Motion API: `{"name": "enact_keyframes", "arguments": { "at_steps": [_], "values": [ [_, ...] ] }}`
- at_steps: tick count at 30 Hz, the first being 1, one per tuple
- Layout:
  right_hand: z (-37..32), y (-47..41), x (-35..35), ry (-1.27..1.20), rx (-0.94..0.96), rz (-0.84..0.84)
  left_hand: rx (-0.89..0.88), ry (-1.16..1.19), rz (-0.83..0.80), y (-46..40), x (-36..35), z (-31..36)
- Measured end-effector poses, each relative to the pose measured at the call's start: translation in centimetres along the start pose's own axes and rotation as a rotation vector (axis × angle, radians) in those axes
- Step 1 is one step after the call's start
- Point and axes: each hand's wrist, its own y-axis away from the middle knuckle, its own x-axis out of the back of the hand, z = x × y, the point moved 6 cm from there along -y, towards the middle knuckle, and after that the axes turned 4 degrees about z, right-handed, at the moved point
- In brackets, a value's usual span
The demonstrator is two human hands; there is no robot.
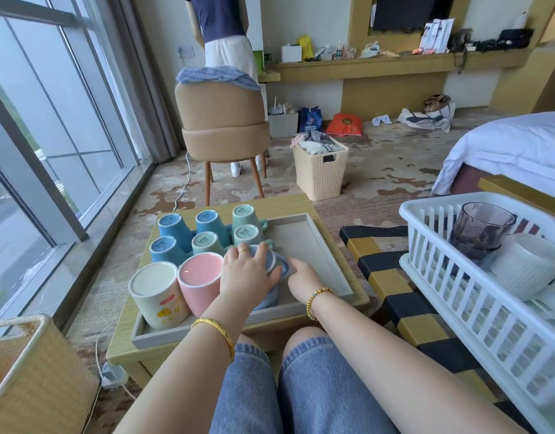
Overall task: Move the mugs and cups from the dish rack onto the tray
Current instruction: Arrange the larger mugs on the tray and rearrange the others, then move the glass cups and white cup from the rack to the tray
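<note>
1. A tan padded chair (pixel 221 120) stands by the window (pixel 35 120), a striped cloth (pixel 216 76) draped over its back.
2. A woven laundry basket (pixel 320 172) full of clothes sits on the patterned carpet (pixel 395 164).
3. A bed (pixel 508 145) with white sheets lies at the right.
4. A cluttered shelf (pixel 395 62) runs along the far wall.

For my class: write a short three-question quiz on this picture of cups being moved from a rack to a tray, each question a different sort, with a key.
1. True or false: the pink ceramic mug stands upside down on the grey rectangular tray.
2. What remains in the white plastic dish rack? A) dark purple glass tumbler and white ribbed cup B) two blue mugs C) nothing
3. Fill in: the left hand rests on a pale ___ mug.

Key: 1 true; 2 A; 3 blue.
</note>
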Motion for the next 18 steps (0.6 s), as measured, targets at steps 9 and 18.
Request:
{"name": "enact_keyframes", "arguments": {
  "at_steps": [9, 18],
  "values": [
    [-3.5, 0.4, 11.4, 0.013, 0.218, 0.302, -0.020, 0.256, 0.182, -2.0, 5.0, 5.7],
    [3.6, 3.8, 26.5, 0.029, 0.164, 0.636, -0.267, 0.510, 0.145, -2.4, 7.5, 21.2]
  ]
}}
